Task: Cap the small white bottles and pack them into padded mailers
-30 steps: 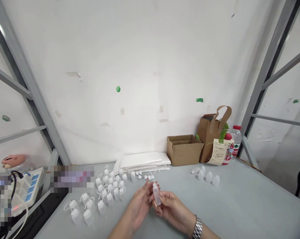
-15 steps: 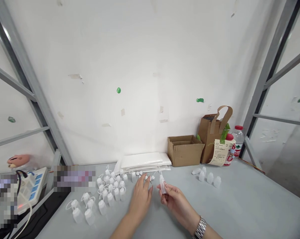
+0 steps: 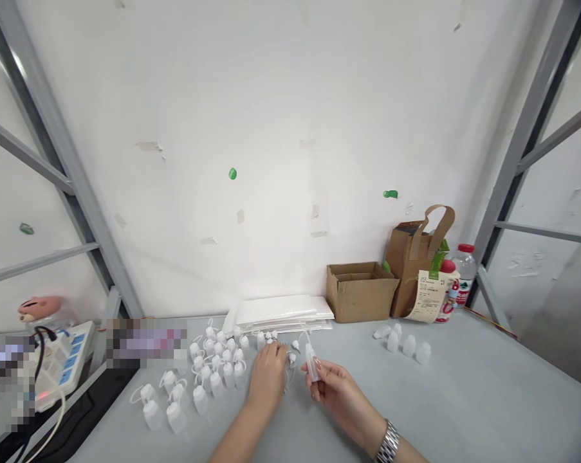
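In the right hand (image 3: 337,389): translucent bottle (image 3: 313,370), tilted above the grey table (image 3: 464,405), pinched between thumb and fingers.
Left hand (image 3: 269,376): fingers bent down at small white parts (image 3: 293,359); whether grasping one, cannot tell.
Small white parts: apparently at the picking-out step; next move likely calls for a light fingertip hold.
Left group: strapped bottles (image 3: 216,385), standing.

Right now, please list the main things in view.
Held bottle: one, translucent, centre
Capped bottles: many, white, left
Loose bottles: several, whitish, right
Small parts: several, white, centre
Flat packs: stack, white, by wall
Box: one, brown, back
Paper bag: one, brown, right
Red-topped containers: two, clear and white, right
Power strip: one, white, far left
Table: one, grey, below
Frames: two, grey, sides
Left hand: one, near small parts
Right hand: one, round held bottle
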The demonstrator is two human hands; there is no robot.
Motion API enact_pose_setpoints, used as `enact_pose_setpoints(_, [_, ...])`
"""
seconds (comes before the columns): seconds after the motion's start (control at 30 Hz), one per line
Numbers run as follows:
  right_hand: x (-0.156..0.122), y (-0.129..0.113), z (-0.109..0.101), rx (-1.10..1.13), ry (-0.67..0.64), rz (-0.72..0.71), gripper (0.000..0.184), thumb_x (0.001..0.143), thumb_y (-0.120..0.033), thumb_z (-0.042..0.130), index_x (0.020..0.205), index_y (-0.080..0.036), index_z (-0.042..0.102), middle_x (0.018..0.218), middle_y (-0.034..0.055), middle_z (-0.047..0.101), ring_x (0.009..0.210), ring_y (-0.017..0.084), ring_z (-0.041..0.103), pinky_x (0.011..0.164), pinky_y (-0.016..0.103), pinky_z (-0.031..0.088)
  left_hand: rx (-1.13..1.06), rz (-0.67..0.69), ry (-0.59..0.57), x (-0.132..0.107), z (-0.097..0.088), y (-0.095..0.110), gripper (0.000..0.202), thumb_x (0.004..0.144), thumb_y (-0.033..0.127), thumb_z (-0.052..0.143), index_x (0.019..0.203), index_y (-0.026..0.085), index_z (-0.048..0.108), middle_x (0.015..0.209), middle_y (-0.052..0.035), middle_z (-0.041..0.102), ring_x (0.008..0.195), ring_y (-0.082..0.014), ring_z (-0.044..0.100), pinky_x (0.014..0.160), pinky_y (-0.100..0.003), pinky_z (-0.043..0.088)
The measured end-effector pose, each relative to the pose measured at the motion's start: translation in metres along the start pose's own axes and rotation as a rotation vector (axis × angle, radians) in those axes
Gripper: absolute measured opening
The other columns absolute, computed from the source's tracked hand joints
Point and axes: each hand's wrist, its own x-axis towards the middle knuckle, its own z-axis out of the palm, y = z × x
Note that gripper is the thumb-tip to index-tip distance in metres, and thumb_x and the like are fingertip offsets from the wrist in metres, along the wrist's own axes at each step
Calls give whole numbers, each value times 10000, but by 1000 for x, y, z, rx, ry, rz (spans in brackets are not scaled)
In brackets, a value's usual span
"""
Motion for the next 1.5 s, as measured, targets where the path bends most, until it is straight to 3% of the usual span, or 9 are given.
enact_pose_setpoints(0.3, [0, 3, 0, -53, 7, 9, 314, 703, -434, 696, 778, -130, 710, 624, 16, 601, 502, 62, 421, 538, 207, 307, 12, -28, -18, -1, 1, 0, 429, 797, -3, 345, 1133, 156, 559, 938, -86, 617, 866, -217, 589, 762, -346, 469])
enact_pose_setpoints(0.6, [1, 3, 1, -113, 63, -8, 338, 688, -456, 698, 746, -122, 701, 604, 7, 592, 486, 58, 414, 522, 206, 291, -357, -96, 85, 0, -1, -1, 388, 775, 55, 367, 1063, 159, 605, 957, -89, 598, 905, -202, 585, 821, -355, 473])
enact_pose_setpoints(0.77, [3, 4, 0, -166, 139, 12, 374, 662, -488, 701, 711, -118, 678, 593, -3, 581, 467, 57, 414, 508, 207, 300, -527, -179, 18, 1, -12, 0, 309, 773, 132, 423, 957, 200, 661, 870, -51, 654, 872, -206, 603, 832, -373, 460])
enact_pose_setpoints(0.93, [4, 6, 0, -269, 271, -33, 375, 577, -472, 758, 674, -131, 635, 592, -20, 572, 499, 86, 473, 546, 229, 356, -728, -354, 14, 4, -20, -3, 286, 742, 166, 472, 967, 193, 646, 924, -44, 663, 816, -180, 630, 808, -348, 488])
enact_pose_setpoints(1.0, [4, 7, 0, -300, 306, -47, 372, 539, -450, 781, 669, -140, 621, 588, -21, 582, 527, 105, 501, 572, 242, 377, -713, -303, 19, 3, -21, -2, 293, 740, 151, 468, 963, 208, 649, 928, -37, 666, 823, -180, 629, 805, -347, 491])
enact_pose_setpoints(1.13, [4, 7, 1, -362, 332, -43, 389, 477, -438, 801, 650, -152, 603, 578, -14, 603, 546, 130, 526, 577, 258, 390, -507, -40, 68, -4, -23, 1, 300, 752, 107, 457, 884, 245, 689, 854, -36, 682, 867, -210, 599, 829, -386, 465])
enact_pose_setpoints(1.2, [4, 7, 1, -385, 338, -30, 392, 464, -441, 801, 629, -156, 588, 554, -21, 593, 526, 127, 520, 565, 260, 388, -453, -2, 83, -6, -26, 3, 297, 757, 101, 462, 858, 246, 700, 830, -43, 691, 840, -217, 602, 839, -413, 451])
enact_pose_setpoints(1.3, [5, 7, 2, -404, 342, -18, 390, 481, -453, 787, 624, -161, 571, 526, -32, 580, 501, 119, 511, 557, 262, 388, -620, -131, 103, -3, -30, 3, 272, 773, 160, 461, 878, 240, 700, 862, -48, 696, 853, -214, 616, 841, -410, 461])
enact_pose_setpoints(1.5, [7, 12, 3, -415, 290, -33, 419, 444, -441, 804, 620, -173, 534, 528, -35, 585, 511, 123, 528, 566, 267, 406, -1386, -603, 15, 3, -37, 2, 342, 650, 360, 664, 921, 153, 674, 917, -87, 714, 875, -231, 652, 872, -396, 473])
